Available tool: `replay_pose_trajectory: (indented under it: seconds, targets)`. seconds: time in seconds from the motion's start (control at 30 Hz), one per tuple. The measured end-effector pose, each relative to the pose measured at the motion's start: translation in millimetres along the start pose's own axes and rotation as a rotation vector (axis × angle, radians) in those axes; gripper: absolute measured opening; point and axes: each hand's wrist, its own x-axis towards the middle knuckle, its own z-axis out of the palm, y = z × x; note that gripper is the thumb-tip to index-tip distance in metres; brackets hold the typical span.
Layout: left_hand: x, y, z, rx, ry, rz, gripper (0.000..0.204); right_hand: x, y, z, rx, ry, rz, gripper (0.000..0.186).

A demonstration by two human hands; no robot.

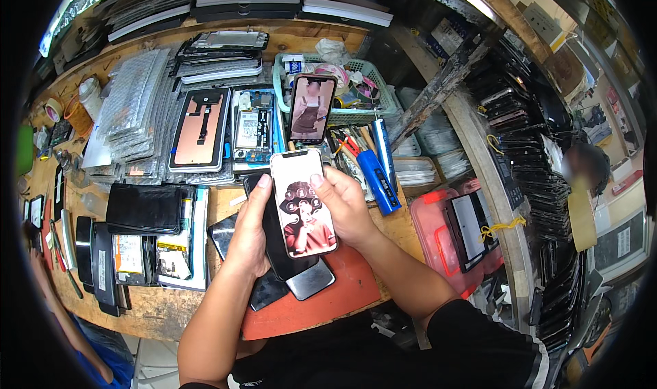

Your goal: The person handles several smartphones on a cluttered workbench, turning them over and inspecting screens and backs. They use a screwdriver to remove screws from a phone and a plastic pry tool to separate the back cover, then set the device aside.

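Note:
A white-framed phone with a lit screen is gripped at its right edge by my right hand; the thumb lies over the upper part of the glass. Partly beneath it is a black phone, which my left hand grasps along the left side, thumb near its top. The fingers behind both phones are hidden. Under my hands, a phone with a shiny dark face and another dark panel lie on a red mat. Just beyond, a lit phone leans upright.
A green basket of small parts stands at the back. Opened phones and bubble-wrapped stacks crowd the left. A blue tool and a red plastic case are on the right. Another person's arm shows at far left.

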Motion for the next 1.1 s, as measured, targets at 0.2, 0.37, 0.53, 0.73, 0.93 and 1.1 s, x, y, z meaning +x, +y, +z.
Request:
replay_pose_trajectory:
  seconds: [0.2,0.37,0.53,0.73,0.93,1.1]
  targets:
    - [0,0,-3,0.043,-0.030,0.000,0.044,-4,5,15,-0.002,0.027,-0.005,0.029]
    - [-1,-4,-2,0.112,-0.008,0.064,0.036,-9,4,16,-0.646,0.166,-0.158,0.035]
    - [4,5,-10,0.028,-0.021,0.115,0.035,1,-10,2,-0.993,0.330,-0.355,0.034]
    - [9,35,-28,-0.153,0.045,0.175,0.043,8,-18,-24,-1.428,0.302,-0.028,0.066]
    - [12,25,-30,-0.097,-0.114,0.195,0.042,14,1,-28,-0.882,0.229,0.199,0.054]
    - [15,6,-27,-0.024,-0.003,0.228,0.033,17,-1,-25,-0.427,0.286,-0.158,0.041]
